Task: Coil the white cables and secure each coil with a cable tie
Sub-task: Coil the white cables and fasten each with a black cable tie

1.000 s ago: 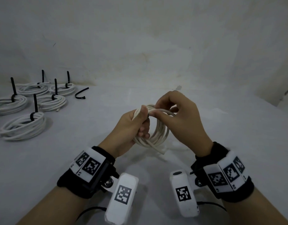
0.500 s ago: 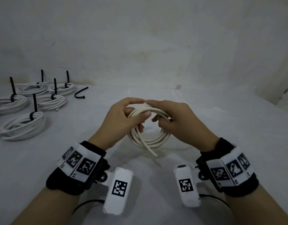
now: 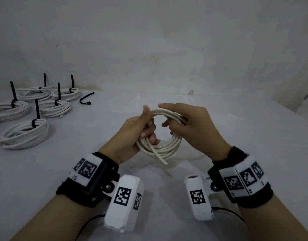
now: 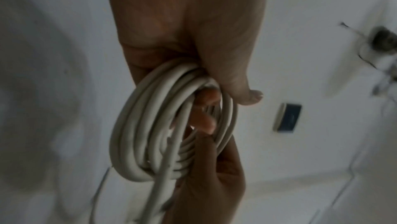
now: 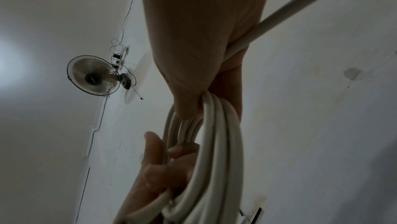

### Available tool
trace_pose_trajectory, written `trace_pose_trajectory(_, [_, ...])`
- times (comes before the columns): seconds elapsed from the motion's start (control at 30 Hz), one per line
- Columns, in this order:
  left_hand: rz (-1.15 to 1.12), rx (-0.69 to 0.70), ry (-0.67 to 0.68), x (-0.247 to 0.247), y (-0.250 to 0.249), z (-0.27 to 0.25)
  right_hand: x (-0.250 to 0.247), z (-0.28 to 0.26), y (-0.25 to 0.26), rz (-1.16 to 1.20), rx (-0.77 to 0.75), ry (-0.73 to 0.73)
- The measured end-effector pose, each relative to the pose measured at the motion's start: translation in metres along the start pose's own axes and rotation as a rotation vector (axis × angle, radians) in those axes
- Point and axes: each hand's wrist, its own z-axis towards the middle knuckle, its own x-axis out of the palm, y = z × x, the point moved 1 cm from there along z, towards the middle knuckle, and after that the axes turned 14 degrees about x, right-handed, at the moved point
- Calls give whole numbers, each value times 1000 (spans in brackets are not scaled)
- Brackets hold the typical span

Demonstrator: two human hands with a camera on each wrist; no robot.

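Note:
A white cable coil is held above the table between both hands. My left hand grips its left side, thumb over the top strands and fingers curled through the ring. My right hand grips the upper right side, with the index finger stretched along the top. A short loose end sticks out at the bottom front. The left wrist view has the coil under my thumb. In the right wrist view the strands run through my right hand. A loose black cable tie lies on the table at the back left.
Several tied white coils with upright black tie tails lie on the left of the white table. A wall rises close behind the table. A wall fan shows in the right wrist view.
My hands have moved apart from a pinch at the top of the coil to opposite sides. The ring now faces me more openly.

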Motion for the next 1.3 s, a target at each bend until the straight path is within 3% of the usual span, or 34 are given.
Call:
trace_pose_trajectory(0.1, [-151,-7,-64,2,-2,1,2,0,4,75,-10,6])
trace_pose_trajectory(0.37, [-344,63,-298,-18,-5,11,-15,10,-18,-17,58,-100])
trace_pose_trajectory(0.57, [-457,135,-433,-29,-10,15,-21,8,-21,-27,169,0])
trace_pose_trajectory(0.73, [-545,198,-543,-38,-14,17,-25,7,-25,-12,123,-47])
trace_pose_trajectory(0.87, [-542,230,-625,-43,-13,18,-24,6,-26,-138,101,27])
trace_pose_trajectory(1.17, [-278,288,-580,-32,-9,18,-3,-3,8,-524,-257,144])
trace_pose_trajectory(1.3, [-211,302,-527,-26,-6,16,-1,-4,14,-493,-280,119])
